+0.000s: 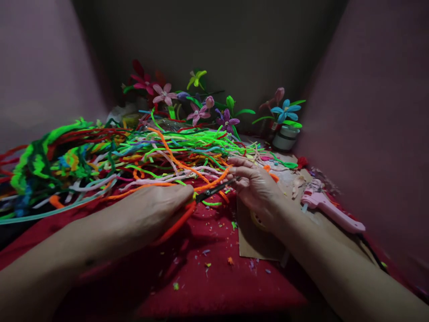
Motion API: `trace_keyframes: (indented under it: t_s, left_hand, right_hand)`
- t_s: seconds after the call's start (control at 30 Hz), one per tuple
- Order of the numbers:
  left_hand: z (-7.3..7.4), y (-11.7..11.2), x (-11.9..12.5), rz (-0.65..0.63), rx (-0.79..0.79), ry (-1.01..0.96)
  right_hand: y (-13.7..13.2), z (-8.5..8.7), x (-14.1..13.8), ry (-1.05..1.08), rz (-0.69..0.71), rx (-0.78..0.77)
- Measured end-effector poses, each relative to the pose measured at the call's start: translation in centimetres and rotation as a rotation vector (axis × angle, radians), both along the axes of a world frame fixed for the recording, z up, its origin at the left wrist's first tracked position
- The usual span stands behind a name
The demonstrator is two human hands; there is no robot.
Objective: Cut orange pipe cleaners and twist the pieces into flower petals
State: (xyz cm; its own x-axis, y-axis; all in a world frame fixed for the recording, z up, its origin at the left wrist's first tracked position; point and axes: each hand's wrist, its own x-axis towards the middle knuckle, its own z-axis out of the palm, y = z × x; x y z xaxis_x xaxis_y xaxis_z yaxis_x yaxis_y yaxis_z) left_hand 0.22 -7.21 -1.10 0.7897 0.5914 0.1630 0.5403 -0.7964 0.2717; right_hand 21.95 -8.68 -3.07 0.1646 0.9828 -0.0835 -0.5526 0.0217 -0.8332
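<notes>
My left hand (pixel 167 199) is closed around a pair of scissors (pixel 209 193), their dark blades pointing right toward my other hand. The handles are mostly hidden in my fist; a thick orange-red curved piece (pixel 177 223) shows under it, and I cannot tell whether it is part of the handle. My right hand (pixel 256 183) pinches an orange pipe cleaner (pixel 217 180) between thumb and fingers, close to the blade tips. A second orange pipe cleaner (pixel 170 154) crosses it from the pile behind.
A large heap of coloured pipe cleaners (pixel 187 143) spreads across the red cloth (pixel 201 286). Finished pipe-cleaner flowers (pixel 197 112) stand behind it, with a blue flower (pixel 286 109) in a small jar (pixel 286 137). Right lie cardboard (pixel 254 246) and a pink glue gun (pixel 330 209). Scraps litter the cloth.
</notes>
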Motion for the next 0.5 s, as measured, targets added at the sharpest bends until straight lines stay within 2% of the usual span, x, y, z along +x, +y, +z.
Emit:
trace_keyframes:
  t_s: [0.1, 0.2, 0.27, 0.33, 0.43, 0.5]
  left_hand:
    - [-0.1, 0.3, -0.6, -0.093, -0.058, 0.181]
    - [-0.6, 0.7, -0.8, -0.158, -0.053, 0.270]
    - [-0.6, 0.8, -0.7, -0.154, -0.068, 0.271]
    - [-0.3, 0.7, -0.3, -0.103, -0.160, 0.201]
    - [0.0, 0.3, 0.9, 0.024, -0.452, -0.076]
    - [-0.3, 0.2, 1.9, 0.132, -0.857, -0.401]
  right_hand:
    - [0.3, 0.3, 0.6, -0.057, -0.007, 0.014]
    - [0.4, 0.5, 0.9, -0.102, -0.014, 0.035]
    - [0.2, 0.5, 0.8, -0.100, -0.002, 0.058]
    - [0.0, 0.5, 0.6, -0.080, 0.018, 0.070]
    - [-0.4, 0.5, 0.2, -0.049, 0.046, 0.090]
    - [-0.6, 0.5, -0.1, -0.043, 0.072, 0.113]
